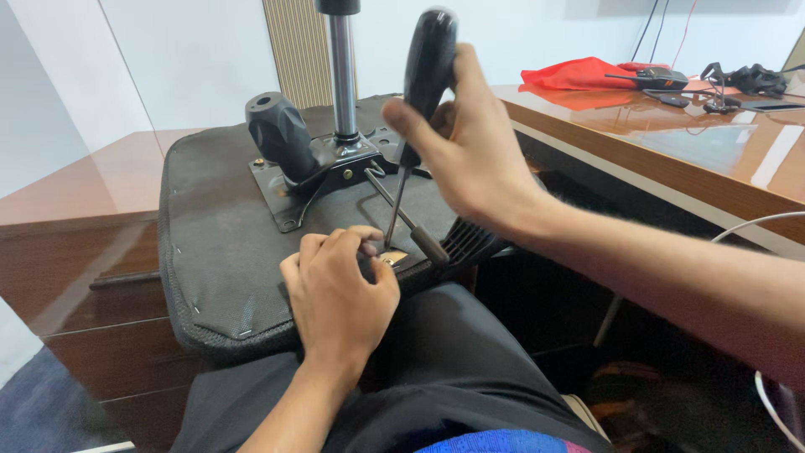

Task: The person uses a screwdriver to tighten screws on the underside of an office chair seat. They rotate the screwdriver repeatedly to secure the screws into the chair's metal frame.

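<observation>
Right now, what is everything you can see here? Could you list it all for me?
Chair seat: one, black fabric underside up, resting on the lap and against the desk.
Metal mounting plate: one, black, bolted to the seat's middle.
Gas-lift column: one, silver, standing up from the plate.
Knob: one, dark grey, left of the column.
Lever: one, metal with black grip, running toward the seat's edge.
Screwdriver: one, black handle, tip down at a small metal bracket.
Desk: brown, glossy, on the right.
Red cloth: one, on the desk's far part.
Left hand: on the seat, fingers at the bracket.
Right hand: gripping the screwdriver.
</observation>
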